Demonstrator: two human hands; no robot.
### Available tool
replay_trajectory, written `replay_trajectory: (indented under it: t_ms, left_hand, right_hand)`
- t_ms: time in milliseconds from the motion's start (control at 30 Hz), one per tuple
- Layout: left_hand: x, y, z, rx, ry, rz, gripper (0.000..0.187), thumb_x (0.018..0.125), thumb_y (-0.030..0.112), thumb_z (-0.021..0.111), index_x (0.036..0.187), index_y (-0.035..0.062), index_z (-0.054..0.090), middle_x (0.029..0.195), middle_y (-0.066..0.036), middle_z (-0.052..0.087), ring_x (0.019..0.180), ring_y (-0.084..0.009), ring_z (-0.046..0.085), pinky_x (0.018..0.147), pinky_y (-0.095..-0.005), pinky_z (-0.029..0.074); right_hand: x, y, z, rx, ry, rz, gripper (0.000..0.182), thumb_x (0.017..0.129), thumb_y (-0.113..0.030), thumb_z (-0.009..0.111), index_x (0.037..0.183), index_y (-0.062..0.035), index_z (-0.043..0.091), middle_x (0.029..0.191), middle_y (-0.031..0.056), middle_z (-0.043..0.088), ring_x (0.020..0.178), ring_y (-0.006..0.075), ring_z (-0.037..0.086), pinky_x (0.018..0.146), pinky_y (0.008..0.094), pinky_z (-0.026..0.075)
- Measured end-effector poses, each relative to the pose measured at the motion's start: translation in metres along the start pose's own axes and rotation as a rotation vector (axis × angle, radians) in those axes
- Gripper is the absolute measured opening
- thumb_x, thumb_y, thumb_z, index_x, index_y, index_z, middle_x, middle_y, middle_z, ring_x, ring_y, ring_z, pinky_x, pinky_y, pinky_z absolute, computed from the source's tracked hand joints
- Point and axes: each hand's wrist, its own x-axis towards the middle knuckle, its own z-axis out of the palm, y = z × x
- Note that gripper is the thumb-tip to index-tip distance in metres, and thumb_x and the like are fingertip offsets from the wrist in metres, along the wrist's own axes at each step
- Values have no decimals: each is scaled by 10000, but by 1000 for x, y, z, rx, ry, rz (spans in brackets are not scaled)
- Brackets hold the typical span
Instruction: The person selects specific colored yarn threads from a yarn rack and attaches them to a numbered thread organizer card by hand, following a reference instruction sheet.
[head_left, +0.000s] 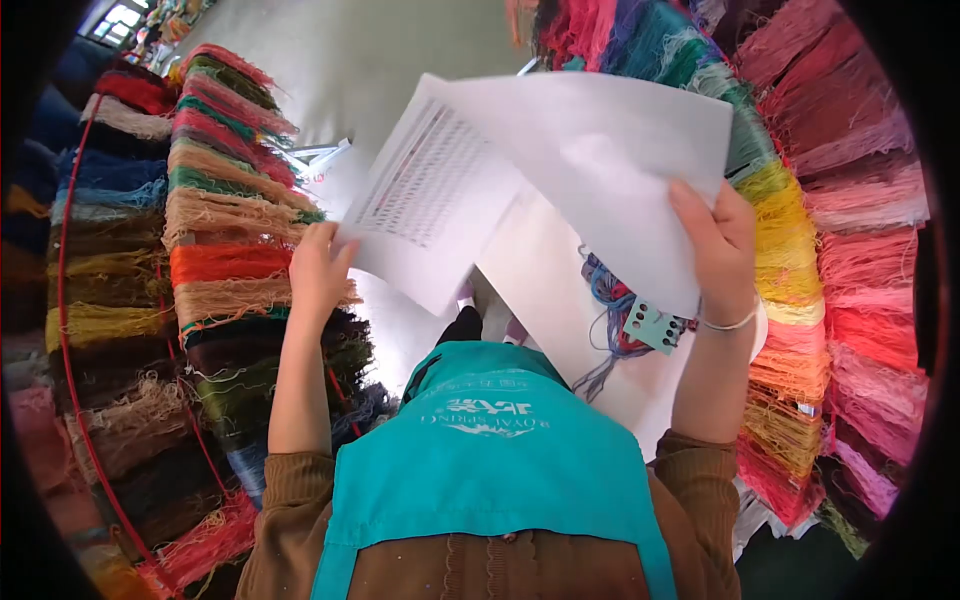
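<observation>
My left hand (318, 265) pinches the lower left edge of a white paper sheet printed with a table of rows (420, 190). In my right hand (712, 235), thumb in front, is a second white sheet (610, 150), its visible side blank and its top curling. The two sheets overlap near the top middle. Below the blank sheet, a bundle of blue, purple and red threads (612, 318) is attached to a pale green card with punched holes (655, 327). Both lie on a white surface (550, 285).
Racks hung with thread skeins stand close on both sides: tan, red and green skeins (230, 210) at left, yellow and orange ones (785, 250) and pink ones (865, 260) at right. A red cord (66, 250) runs along the left rack. Grey floor (330, 60) shows ahead.
</observation>
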Motion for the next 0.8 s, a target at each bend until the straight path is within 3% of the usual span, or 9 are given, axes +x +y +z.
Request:
replay_trajectory:
  t_ms: [33, 67, 167, 267, 467, 533, 667, 733, 800]
  left_hand:
    - [4, 3, -4, -1, 15, -4, 275, 823, 178, 764, 988, -10, 650, 1000, -145, 641, 883, -257, 641, 763, -368, 496]
    - [10, 9, -5, -64, 73, 54, 342, 811, 161, 767, 1089, 10, 638, 1069, -152, 649, 988, -272, 634, 829, -361, 491]
    - [29, 38, -6, -317, 141, 289, 478, 795, 97, 765, 1244, 47, 607, 1208, -144, 646, 1144, -301, 601, 955, -339, 465]
    - [39, 57, -2, -455, -147, 326, 363, 842, 24, 690, 1197, 54, 624, 1096, -117, 688, 1062, -263, 641, 910, -328, 486]
    - [22, 97, -44, -543, -328, 340, 195, 887, 20, 639, 1079, 13, 666, 985, -105, 706, 923, -199, 657, 845, -301, 493]
    - [21, 96, -58, -637, -582, 309, 188, 897, 78, 672, 1067, -4, 663, 1057, -89, 690, 977, -201, 639, 864, -291, 483]
    - [24, 102, -64, -708, -599, 480, 203, 895, 140, 704, 1047, 7, 684, 1177, -85, 648, 1085, -211, 586, 940, -316, 449]
    - [27, 106, -55, -886, -355, 666, 187, 884, 158, 717, 1028, 39, 712, 1260, -101, 607, 1242, -248, 509, 1028, -367, 396]
    - [28, 120, -54, -980, -281, 669, 170, 882, 157, 717, 1008, 42, 719, 1246, -108, 613, 1287, -270, 481, 1052, -394, 378]
  right_hand:
    - [0, -8, -4, -19, -53, 26, 245, 968, -80, 584, 1180, 33, 630, 982, 16, 675, 830, 53, 585, 720, 209, 471]
    - [2, -17, -8, -18, -66, 16, 245, 968, -80, 584, 1180, 33, 630, 982, 16, 675, 830, 53, 585, 720, 209, 471]
    - [12, -41, -9, -231, -460, -75, 198, 956, -94, 595, 1081, 50, 651, 926, 16, 669, 808, 64, 584, 705, 224, 472]
    - [23, -62, -12, -265, -544, 41, 207, 954, -112, 605, 1085, 42, 649, 890, 3, 665, 770, 60, 583, 678, 223, 474]
    - [68, -56, -42, -285, -294, 132, 250, 964, -194, 602, 1092, 16, 644, 889, -7, 677, 720, 53, 614, 625, 220, 503]
    - [85, -33, -51, -357, -271, 167, 250, 960, -201, 606, 1077, 15, 646, 877, -10, 673, 713, 50, 605, 625, 224, 501]
    - [113, 59, -61, -484, -297, 221, 245, 943, -220, 610, 1017, 9, 660, 868, -34, 649, 717, 47, 577, 619, 247, 492]
    - [115, 88, -40, -779, -344, 202, 246, 923, -231, 624, 931, 11, 667, 829, -28, 642, 725, 49, 575, 617, 257, 482]
    - [108, 118, -8, -766, -435, 216, 289, 914, -265, 621, 845, 12, 667, 755, -4, 646, 694, 84, 580, 602, 291, 471]
